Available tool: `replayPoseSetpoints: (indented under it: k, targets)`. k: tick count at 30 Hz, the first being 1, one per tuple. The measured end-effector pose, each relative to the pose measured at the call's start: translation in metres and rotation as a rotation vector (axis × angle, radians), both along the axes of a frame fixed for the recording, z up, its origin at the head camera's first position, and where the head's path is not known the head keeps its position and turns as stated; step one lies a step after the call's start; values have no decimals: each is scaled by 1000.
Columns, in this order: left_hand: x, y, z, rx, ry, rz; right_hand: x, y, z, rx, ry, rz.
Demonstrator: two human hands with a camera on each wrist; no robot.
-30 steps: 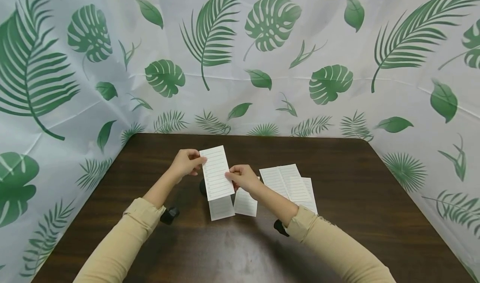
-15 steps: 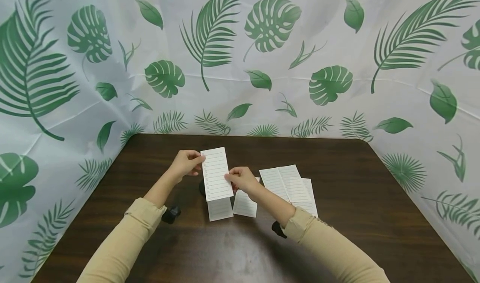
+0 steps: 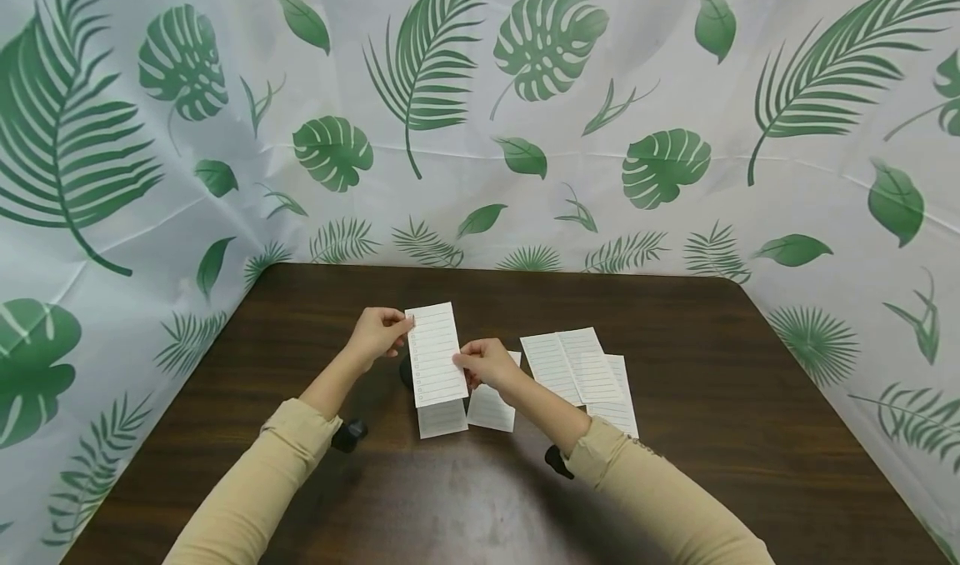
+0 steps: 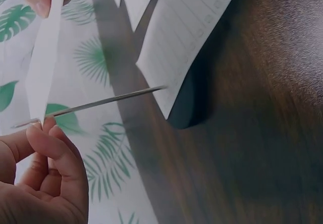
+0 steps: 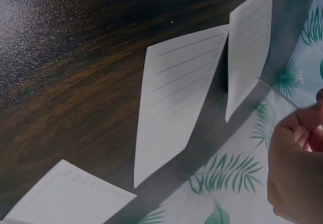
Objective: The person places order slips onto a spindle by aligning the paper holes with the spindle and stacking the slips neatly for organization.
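Note:
A lined white paper slip (image 3: 437, 357) with small checkboxes is held up over the table. My left hand (image 3: 377, 334) pinches its upper left edge, and my right hand (image 3: 489, 362) pinches its right edge. Below it, a thin metal spike (image 4: 106, 101) rises from a dark rounded base (image 4: 182, 108). Another lined slip (image 4: 186, 27) sits low on the spike, over the base. In the left wrist view the spike's upper end reaches the held slip near my left fingertips; whether it pierces the slip I cannot tell.
One loose slip (image 3: 492, 409) lies just right of the spike, partly behind my right hand. Several overlapping slips (image 3: 555, 367) spread farther right on the dark wooden table (image 3: 712, 432). A leaf-print curtain (image 3: 570, 207) stands behind the table. Black devices (image 3: 349, 435) hang at both wrists.
Both hands and the held slip have come down slightly, and the slip stands a little straighter. The slips on the table lie as before.

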State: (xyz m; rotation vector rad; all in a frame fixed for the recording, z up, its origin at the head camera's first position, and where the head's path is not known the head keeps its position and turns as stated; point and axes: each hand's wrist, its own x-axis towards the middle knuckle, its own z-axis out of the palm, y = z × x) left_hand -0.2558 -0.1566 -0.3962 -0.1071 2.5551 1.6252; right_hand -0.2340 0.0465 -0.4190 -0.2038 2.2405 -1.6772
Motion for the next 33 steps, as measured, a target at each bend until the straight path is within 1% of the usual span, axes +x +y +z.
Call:
replayPoseSetpoints:
  k: [4, 10, 16, 19, 23, 30, 33]
  targets:
    - [1, 3, -5, 11, -9, 26, -1, 1, -5, 13, -29, -1]
    - [1, 5, -10, 37, -27, 52, -1, 1, -11, 2, -39, -75]
    - [1, 7, -15, 38, -76, 85, 0, 0, -15, -1, -42, -114]
    - [0, 7, -18, 44, -83, 84, 1, 0, -17, 14, -49, -115]
    - [0, 7, -22, 38, -72, 80, 1, -1, -19, 42, -45, -102]
    - [-1, 7, -26, -37, -66, 74, 0, 0, -25, 69, -51, -86]
    - [1, 5, -27, -60, -67, 86, -1, 0, -28, 83, -59, -71]
